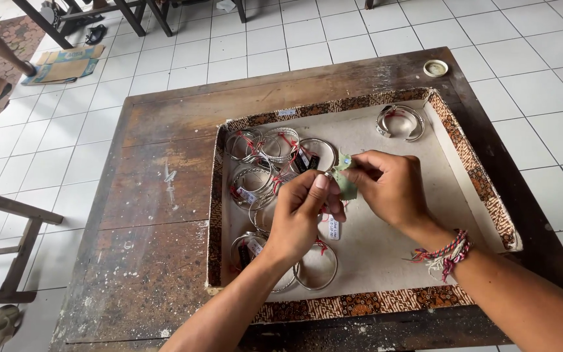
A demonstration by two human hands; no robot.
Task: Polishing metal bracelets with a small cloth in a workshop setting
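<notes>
both hands meet over the middle of the tray, fingertips close together. left hand (301,212) comes up from the near edge, fingers curled and pinched on a silver bangle (326,175), of which only a sliver shows by the thumb. right hand (386,186) reaches in from the right, thumb and forefinger clamped on a small green cloth (346,182), pressed against the bangle. so the bangle lies between the two hands, nearer the left, with the cloth on its right side; its ring axis cannot be told, the fingers hide most of it.

a tagged bangle (315,266) lies just below the left wrist. further left and up, a heap of tagged bangles (265,160) with red strings. one wide cuff (400,122) sits apart at the far right corner. cardboard tray (464,176) with patterned rim rests on a worn wooden table (158,195); small round lid (436,68) at the table's far edge.
</notes>
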